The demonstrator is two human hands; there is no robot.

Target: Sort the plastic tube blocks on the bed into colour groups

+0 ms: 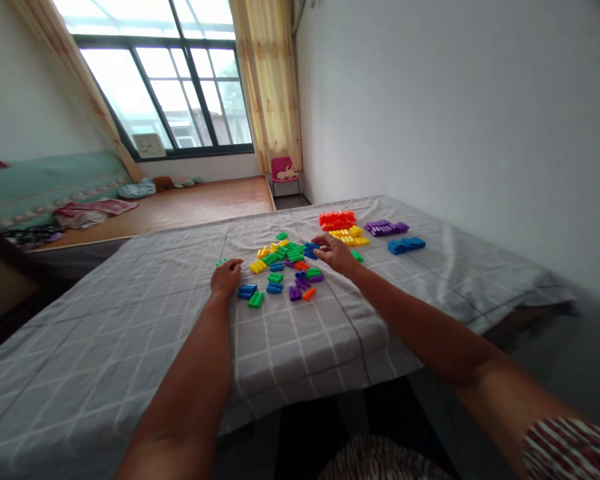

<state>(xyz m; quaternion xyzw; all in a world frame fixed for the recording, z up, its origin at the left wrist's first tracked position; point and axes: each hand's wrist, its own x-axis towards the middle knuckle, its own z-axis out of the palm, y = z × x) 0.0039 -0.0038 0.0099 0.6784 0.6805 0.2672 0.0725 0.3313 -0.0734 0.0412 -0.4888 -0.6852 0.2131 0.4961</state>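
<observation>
Head view, left to right. Left of centre, the left hand (225, 277) rests on the checked tablecloth (180, 293), fingers loosely curled; whether they hold anything cannot be told. Small green tubes (222, 261) lie just beyond it. At the centre, loose plastic tubes (275, 267) in green, yellow, blue, purple and orange lie scattered. Right of centre, the right hand (334, 253) has its thumb and fingers slightly parted at the dark blue tubes (311, 250); contact seems likely, but a firm grip cannot be confirmed. Good handling here probably calls for a light pinch across the sides, since rounded pieces may roll, and for fingertips kept off the adjoining green ones. The wrist is best carried high over the green pieces (357, 256) beside it. Farther right lie grouped orange-red (337, 220), yellow (351, 237), purple (387, 228) and blue tubes (407, 245).
</observation>
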